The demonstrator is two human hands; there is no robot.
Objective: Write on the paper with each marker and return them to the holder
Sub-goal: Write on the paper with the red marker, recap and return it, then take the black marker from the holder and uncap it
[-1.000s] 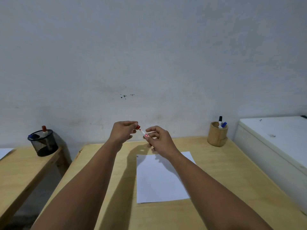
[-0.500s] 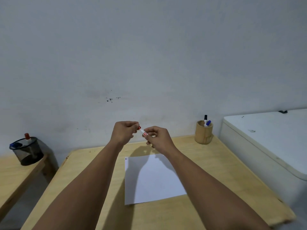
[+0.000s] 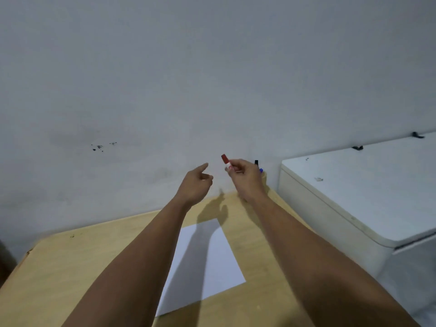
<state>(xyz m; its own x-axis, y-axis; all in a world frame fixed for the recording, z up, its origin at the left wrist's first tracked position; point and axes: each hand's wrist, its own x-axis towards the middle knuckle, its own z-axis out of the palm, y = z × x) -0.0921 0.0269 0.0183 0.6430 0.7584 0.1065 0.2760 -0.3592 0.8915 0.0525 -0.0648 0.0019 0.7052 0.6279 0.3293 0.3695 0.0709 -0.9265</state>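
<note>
1. While I look down over both forearms, my right hand (image 3: 245, 177) is raised near the wall, fingers pinched on the red marker (image 3: 227, 161); its red cap points up and to the left, with a bit of white barrel showing below it.
2. Left hand (image 3: 197, 185): holds nothing, index finger stretched out toward the marker, other fingers loosely curled, apart from the right hand.
3. Paper (image 3: 207, 260): one white sheet, flat on the tabletop (image 3: 82, 260), between my forearms and partly in their shadow.
4. Holder (image 3: 264, 179): almost wholly hidden behind my right hand; a black marker tip (image 3: 256, 162) and a blue marker tip (image 3: 261, 170) show just past the knuckles.
5. White cabinet (image 3: 354, 190): beside the tabletop, right.
</note>
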